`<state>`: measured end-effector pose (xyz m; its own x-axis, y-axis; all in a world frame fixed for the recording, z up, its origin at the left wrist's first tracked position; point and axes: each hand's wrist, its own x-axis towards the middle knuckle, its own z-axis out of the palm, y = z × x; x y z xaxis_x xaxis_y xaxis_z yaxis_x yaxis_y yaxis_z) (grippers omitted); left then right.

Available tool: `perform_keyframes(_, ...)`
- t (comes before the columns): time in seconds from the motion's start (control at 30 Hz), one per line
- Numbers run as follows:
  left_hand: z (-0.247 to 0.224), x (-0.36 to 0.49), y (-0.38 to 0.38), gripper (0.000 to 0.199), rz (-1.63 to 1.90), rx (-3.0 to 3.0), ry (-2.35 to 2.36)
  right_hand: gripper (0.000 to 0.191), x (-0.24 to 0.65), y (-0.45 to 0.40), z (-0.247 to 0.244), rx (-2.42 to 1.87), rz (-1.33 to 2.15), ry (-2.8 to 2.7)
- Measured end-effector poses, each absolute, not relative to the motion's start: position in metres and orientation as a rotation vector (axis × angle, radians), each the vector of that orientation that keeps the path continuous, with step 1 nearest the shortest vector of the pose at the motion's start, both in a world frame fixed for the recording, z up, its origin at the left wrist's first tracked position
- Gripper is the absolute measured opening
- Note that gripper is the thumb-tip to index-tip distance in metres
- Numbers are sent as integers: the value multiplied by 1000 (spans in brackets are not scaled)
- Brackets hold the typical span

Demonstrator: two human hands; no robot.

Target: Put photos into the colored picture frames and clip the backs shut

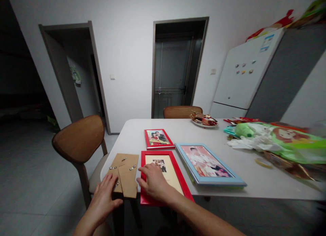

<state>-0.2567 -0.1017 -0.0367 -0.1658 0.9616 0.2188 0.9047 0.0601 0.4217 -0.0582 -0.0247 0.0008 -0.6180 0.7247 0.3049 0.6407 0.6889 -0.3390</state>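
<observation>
A brown picture-frame backing board [124, 173] with metal clips and a stand flap lies at the table's front left corner. The fingers of my left hand [105, 195] rest at its left edge, with the thumb apart. Beside the board lies a red picture frame [178, 175] with a cream sheet and a small photo [161, 165] in it. My right hand [154, 180] is over the frame's left side, fingers apart and pointing toward the board; it covers part of the sheet. Whether its fingertips touch the frame I cannot tell.
A smaller red frame [158, 138] and a light blue frame [214, 166] lie on the white table [175, 127]. Behind are a plate of wrapped items [205, 120] and, rightward, a tape roll [263, 163] and green plastic packaging [292, 141]. A wooden chair [80, 139] stands left.
</observation>
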Motion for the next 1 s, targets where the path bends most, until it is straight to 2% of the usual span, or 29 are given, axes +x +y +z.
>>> perform_keyframes(0.17,-47,-273,-99,42,801,1939,2303,50,-104,-46,-10,-995,226,-2585)
perform_keyframes(0.3,-35,-273,-99,34,1012,1872,2241,33,-105,-44,-6,-1000,346,-2496)
perform_keyframes(0.47,-7,-240,-103,30,1228,1825,2053,32,-62,-42,15,-953,473,-2335)
perform_keyframes(0.6,0,-195,-99,25,1203,1843,1831,32,-9,-39,16,-1014,498,-2303)
perform_keyframes(0.73,-12,-161,-86,24,1110,2002,1672,33,31,-31,4,-1163,467,-2295)
perform_keyframes(1.0,-17,-140,-72,19,903,2220,1714,34,40,-19,-13,-1199,278,-2380)
